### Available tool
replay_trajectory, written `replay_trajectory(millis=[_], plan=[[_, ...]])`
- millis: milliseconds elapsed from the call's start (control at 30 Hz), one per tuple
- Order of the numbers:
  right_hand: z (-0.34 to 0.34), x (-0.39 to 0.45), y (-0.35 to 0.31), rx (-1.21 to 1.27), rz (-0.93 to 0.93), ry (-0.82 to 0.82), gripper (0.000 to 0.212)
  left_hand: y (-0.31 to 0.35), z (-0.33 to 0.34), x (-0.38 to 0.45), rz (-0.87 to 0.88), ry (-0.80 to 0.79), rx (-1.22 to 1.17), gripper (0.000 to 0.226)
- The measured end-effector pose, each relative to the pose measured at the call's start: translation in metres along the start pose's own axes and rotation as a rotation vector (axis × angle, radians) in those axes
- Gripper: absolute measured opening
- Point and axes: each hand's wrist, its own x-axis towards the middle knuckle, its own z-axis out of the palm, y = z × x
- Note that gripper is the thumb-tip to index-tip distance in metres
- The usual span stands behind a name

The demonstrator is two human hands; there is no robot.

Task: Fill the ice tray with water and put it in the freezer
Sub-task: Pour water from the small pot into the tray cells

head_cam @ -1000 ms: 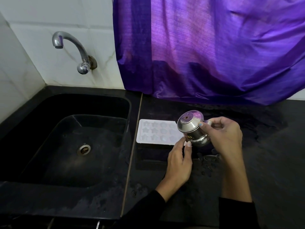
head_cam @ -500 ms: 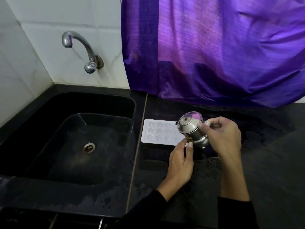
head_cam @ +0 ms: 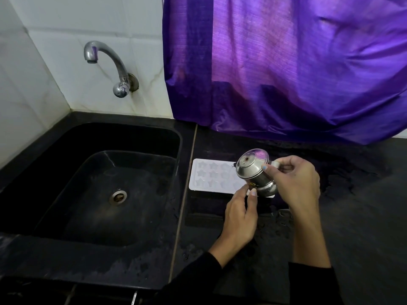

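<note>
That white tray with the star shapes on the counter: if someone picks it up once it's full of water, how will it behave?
The ice tray looks thin and shallow, so it would probably flex and spill unless lifted level at both ends. The counter around it looks wet, so its rim may be slippery. It lies flat and wide, so it is unlikely to tip if pushed.

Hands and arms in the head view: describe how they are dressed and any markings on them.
Both forearms come out of black long sleeves: the left sleeve ends at the wrist, the right sleeve is pushed further up, leaving more forearm bare. The left hand and right hand wear no gloves. Pale blue polish shows on the fingernails. No rings, watch or bracelets show.
</note>
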Motion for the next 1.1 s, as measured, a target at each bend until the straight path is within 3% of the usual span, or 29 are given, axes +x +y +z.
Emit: replay_trajectory(millis=[567, 800, 967, 1100], plan=[[0.004, 0.005, -0.002, 0.167, 0.01, 0.003, 0.018, -0.005, -0.004, 0.006, -0.037, 0.032, -0.015, 0.054], [0.013, 0.002, -0.014, 0.093, -0.027, -0.017, 0.018, -0.005, -0.013, 0.007, -0.038, 0.034, -0.006, 0.046], [0.017, 0.0, -0.022, 0.027, -0.054, -0.043, 0.016, -0.009, -0.015, 0.008, -0.04, 0.035, 0.009, 0.06], [0.018, -0.001, -0.025, 0.004, -0.057, -0.045, 0.017, -0.009, -0.018, 0.009, -0.029, 0.038, 0.001, 0.052]])
